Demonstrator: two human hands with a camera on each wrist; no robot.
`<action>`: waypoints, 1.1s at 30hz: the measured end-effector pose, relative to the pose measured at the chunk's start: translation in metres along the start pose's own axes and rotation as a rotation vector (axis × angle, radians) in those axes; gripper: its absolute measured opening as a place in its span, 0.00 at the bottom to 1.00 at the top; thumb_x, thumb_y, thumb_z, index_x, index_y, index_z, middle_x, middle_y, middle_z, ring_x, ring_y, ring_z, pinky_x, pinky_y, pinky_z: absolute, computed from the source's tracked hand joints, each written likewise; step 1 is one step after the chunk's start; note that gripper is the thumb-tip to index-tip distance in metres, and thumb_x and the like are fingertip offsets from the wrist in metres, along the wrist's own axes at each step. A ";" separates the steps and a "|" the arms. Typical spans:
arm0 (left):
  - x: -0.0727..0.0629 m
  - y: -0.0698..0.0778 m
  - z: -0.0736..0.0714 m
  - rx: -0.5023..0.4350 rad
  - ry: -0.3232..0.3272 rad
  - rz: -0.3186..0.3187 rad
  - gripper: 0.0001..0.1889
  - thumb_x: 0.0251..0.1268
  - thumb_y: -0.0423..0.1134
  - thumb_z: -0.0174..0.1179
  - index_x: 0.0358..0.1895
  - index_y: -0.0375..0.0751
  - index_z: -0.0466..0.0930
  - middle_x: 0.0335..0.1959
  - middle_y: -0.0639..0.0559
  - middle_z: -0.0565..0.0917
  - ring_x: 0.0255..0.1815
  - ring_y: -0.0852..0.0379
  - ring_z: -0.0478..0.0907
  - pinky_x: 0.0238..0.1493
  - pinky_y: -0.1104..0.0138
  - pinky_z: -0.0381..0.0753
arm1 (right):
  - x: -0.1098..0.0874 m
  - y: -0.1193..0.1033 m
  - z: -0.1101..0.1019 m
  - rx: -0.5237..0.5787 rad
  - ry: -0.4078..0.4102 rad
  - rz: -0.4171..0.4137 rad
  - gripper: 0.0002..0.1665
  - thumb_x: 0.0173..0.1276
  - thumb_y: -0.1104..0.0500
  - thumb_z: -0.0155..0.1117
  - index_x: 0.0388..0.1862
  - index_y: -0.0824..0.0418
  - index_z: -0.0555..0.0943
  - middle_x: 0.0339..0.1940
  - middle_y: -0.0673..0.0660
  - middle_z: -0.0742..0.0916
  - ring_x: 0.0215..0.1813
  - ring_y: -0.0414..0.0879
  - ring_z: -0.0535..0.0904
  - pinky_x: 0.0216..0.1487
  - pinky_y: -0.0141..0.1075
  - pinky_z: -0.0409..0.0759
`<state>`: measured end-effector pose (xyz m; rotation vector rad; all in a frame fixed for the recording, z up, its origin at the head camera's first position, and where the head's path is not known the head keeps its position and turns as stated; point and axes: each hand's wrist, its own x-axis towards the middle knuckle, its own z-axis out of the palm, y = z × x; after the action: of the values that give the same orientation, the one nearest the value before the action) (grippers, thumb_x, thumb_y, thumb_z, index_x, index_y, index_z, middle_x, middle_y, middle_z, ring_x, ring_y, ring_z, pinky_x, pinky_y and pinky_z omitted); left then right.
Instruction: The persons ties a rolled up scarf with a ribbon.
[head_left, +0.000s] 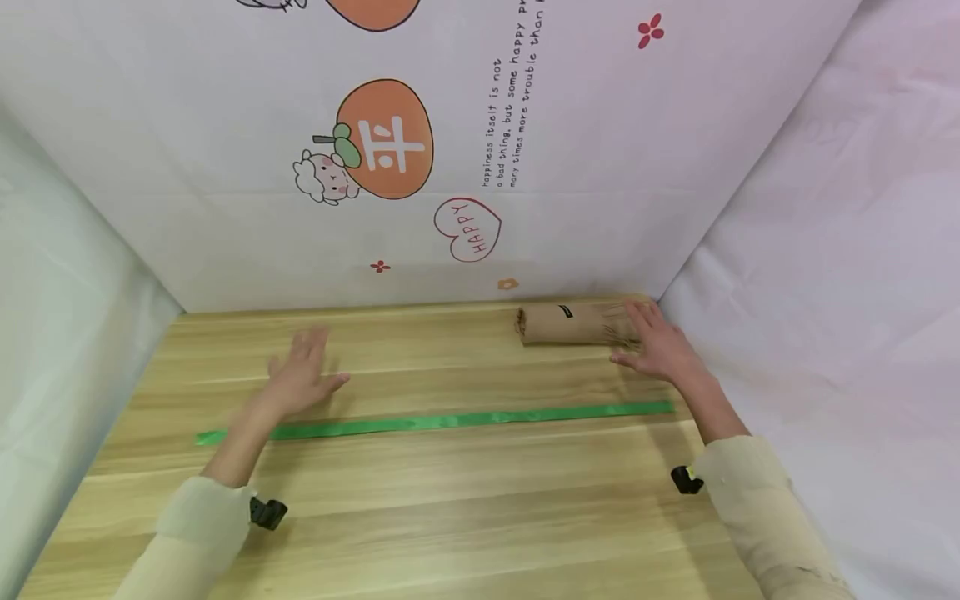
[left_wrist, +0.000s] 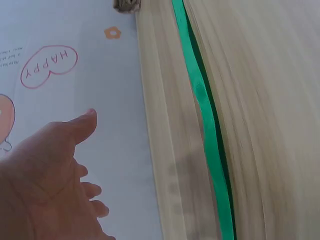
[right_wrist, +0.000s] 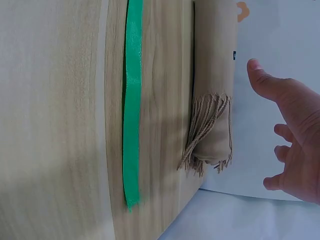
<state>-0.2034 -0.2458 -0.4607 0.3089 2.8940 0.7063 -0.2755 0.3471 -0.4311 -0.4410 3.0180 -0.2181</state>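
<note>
A tan scarf [head_left: 558, 323], rolled into a cylinder with fringed ends, lies along the back edge of the table at the right. My right hand [head_left: 660, 346] hovers by its fringed right end, fingers spread; the right wrist view shows a gap between that hand and the scarf [right_wrist: 214, 60]. Across the table runs a green ribbon [head_left: 465, 419], nearly straight from left to right. Above the table behind the ribbon's left part, my left hand [head_left: 300, 379] holds nothing, its fingers extended and thumb apart.
A wood-grain table [head_left: 480, 517] meets a white printed backdrop [head_left: 585, 125] at the back. White cloth [head_left: 847, 275] hangs at the right side, with more pale cloth [head_left: 60, 292] at the left. Small black cameras sit at both wrists.
</note>
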 end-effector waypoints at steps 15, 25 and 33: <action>0.038 0.067 0.049 -0.203 -0.033 0.086 0.46 0.78 0.54 0.49 0.79 0.31 0.30 0.81 0.32 0.38 0.81 0.32 0.37 0.73 0.30 0.41 | 0.039 0.017 -0.002 -0.026 -0.063 -0.081 0.69 0.58 0.44 0.76 0.82 0.60 0.39 0.82 0.69 0.51 0.79 0.73 0.44 0.66 0.77 0.54; 0.080 0.128 0.096 -0.303 -0.043 0.192 0.46 0.75 0.48 0.56 0.78 0.25 0.36 0.79 0.27 0.45 0.81 0.35 0.46 0.80 0.48 0.48 | 0.062 0.040 0.009 -0.069 -0.140 -0.050 0.71 0.55 0.45 0.79 0.82 0.63 0.42 0.81 0.70 0.52 0.79 0.73 0.44 0.68 0.76 0.50; 0.126 0.176 0.125 -0.176 -0.043 0.229 0.51 0.68 0.47 0.64 0.79 0.29 0.38 0.80 0.30 0.47 0.81 0.34 0.47 0.77 0.42 0.55 | 0.075 0.044 0.016 -0.081 -0.193 -0.049 0.69 0.55 0.46 0.80 0.81 0.62 0.43 0.80 0.70 0.53 0.79 0.73 0.43 0.69 0.76 0.48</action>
<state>-0.2733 -0.0089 -0.4998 0.6312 2.7578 0.9701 -0.3575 0.3647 -0.4577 -0.5120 2.8364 -0.0533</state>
